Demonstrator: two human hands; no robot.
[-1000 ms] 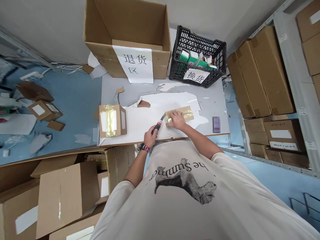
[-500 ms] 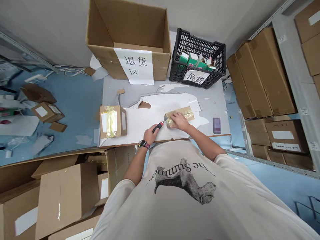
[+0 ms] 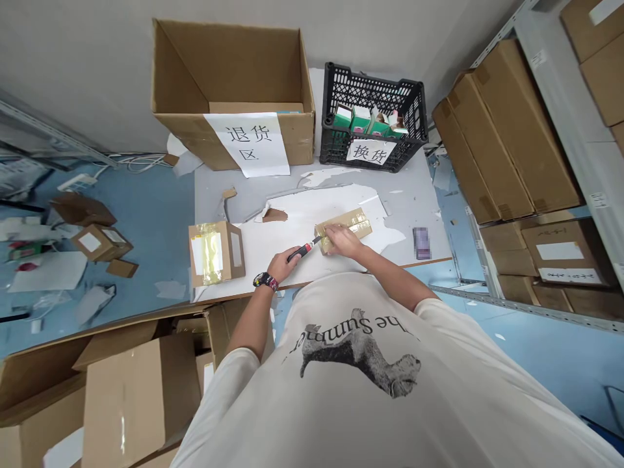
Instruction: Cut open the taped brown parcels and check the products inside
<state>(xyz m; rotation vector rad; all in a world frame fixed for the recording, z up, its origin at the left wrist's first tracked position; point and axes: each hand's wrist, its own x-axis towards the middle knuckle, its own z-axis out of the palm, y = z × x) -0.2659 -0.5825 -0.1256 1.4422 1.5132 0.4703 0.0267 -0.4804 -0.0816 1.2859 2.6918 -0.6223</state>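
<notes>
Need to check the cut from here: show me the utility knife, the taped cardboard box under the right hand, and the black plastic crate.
utility knife (image 3: pixel 303 249), head view, on the red-and-black handle
taped cardboard box (image 3: pixel 353 221), head view, on the taped top face
black plastic crate (image 3: pixel 404 146), head view, on the front wall

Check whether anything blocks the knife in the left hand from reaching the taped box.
Nothing visible does. The utility knife in the left hand points at the taped cardboard box, its tip at the box's end. The right hand lies on the box, beyond the tip.
</notes>
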